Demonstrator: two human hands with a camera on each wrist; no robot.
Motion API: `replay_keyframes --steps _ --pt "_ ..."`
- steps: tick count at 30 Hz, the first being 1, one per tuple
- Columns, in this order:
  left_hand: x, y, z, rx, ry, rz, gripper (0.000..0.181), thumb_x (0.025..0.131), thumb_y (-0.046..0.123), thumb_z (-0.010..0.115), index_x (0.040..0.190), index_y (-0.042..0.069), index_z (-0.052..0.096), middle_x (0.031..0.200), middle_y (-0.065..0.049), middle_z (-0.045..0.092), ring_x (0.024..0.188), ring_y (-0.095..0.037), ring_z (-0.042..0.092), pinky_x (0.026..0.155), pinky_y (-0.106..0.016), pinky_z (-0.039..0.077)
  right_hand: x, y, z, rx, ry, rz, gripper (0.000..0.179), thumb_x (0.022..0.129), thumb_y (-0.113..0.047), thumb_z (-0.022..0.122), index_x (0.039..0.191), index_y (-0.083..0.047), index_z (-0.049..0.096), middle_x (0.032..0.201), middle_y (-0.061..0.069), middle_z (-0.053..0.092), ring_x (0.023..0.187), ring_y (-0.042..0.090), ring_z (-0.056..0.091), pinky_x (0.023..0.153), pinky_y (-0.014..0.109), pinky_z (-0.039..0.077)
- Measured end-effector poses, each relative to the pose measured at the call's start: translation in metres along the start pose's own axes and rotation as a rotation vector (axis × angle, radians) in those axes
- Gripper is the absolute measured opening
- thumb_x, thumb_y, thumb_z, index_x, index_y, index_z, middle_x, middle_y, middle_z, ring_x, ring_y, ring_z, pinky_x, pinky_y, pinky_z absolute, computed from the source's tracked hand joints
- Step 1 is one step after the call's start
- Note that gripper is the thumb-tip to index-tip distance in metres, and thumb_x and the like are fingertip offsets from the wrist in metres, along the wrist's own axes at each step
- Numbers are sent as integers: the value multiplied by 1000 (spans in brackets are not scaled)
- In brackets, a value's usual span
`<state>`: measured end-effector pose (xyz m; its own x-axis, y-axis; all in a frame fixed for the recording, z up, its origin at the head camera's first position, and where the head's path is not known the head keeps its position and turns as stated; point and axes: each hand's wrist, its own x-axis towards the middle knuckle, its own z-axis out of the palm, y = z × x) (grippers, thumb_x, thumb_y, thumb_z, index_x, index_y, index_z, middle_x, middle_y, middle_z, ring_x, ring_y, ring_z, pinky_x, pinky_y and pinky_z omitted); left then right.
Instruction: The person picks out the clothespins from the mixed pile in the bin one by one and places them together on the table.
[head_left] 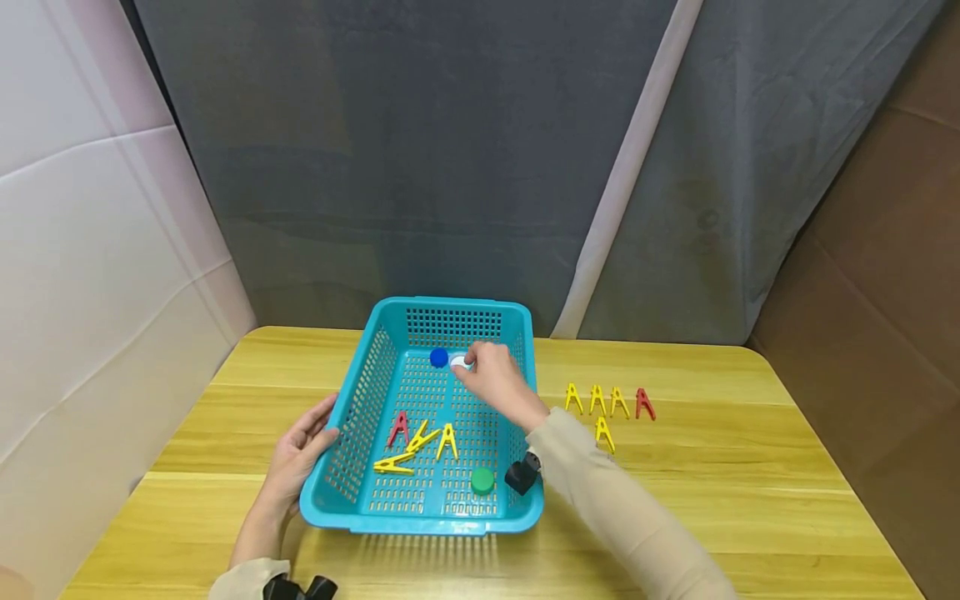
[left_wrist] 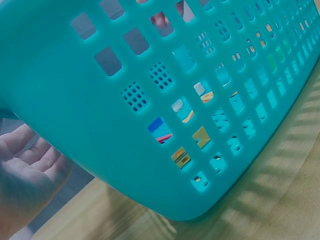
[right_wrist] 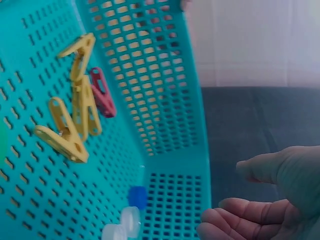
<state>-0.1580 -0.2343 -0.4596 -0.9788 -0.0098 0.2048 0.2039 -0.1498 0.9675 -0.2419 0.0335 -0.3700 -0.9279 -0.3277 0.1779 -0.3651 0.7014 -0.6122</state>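
A turquoise plastic basket (head_left: 423,523) with perforated walls stands on the table. At its left rim my left hand (head_left: 296,454) grips the edge, thumb on the rim and fingers beneath. Over the far right part of the basket is my right hand (head_left: 498,379), thumb and fingers apart with nothing visible between them. Below it lie white bottle caps (right_wrist: 131,221), partly hidden by the hand in the head view. Beside them is a blue cap (head_left: 438,357). Three yellow clothespins (head_left: 447,442), a red clothespin (head_left: 399,428) and a green cap (head_left: 482,481) also lie in the basket.
Right of the basket, several yellow clothespins (head_left: 597,400) and a red clothespin (head_left: 644,404) lie on the wooden table (head_left: 712,467). A grey curtain (head_left: 450,167) hangs behind the table, with a white panel (head_left: 97,250) at left and a brown one (head_left: 885,292) at right.
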Motion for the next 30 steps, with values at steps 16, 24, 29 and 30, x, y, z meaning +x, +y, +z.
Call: replay_keyframes --steps 16,24,29,30 --pt "0 2 1 23 -1 -28 53 95 1 50 140 -14 26 118 20 54 107 5 52 85 -13 47 7 1 46 -1 -258 164 56 75 -12 78 51 -16 27 48 -7 17 43 7 16 41 20 21" --pt "1 3 2 7 4 -30 54 94 -3 49 139 -16 24 117 21 55 107 5 51 84 -13 47 12 2 58 -146 -310 212 54 73 -15 80 50 -15 31 50 -5 23 45 9 22 41 21 27" --pt "1 2 2 5 7 -31 54 94 -3 49 139 -17 24 117 21 55 107 5 51 84 -13 47 10 -1 60 -214 -372 248 30 69 -11 82 62 -6 54 55 1 48 48 12 44 45 23 43" --pt "1 2 2 7 7 -32 54 94 -3 49 139 -17 24 117 21 55 107 6 51 84 -13 47 10 -2 60 -214 -384 250 27 68 -9 83 64 -4 56 54 2 50 46 12 46 44 22 43"
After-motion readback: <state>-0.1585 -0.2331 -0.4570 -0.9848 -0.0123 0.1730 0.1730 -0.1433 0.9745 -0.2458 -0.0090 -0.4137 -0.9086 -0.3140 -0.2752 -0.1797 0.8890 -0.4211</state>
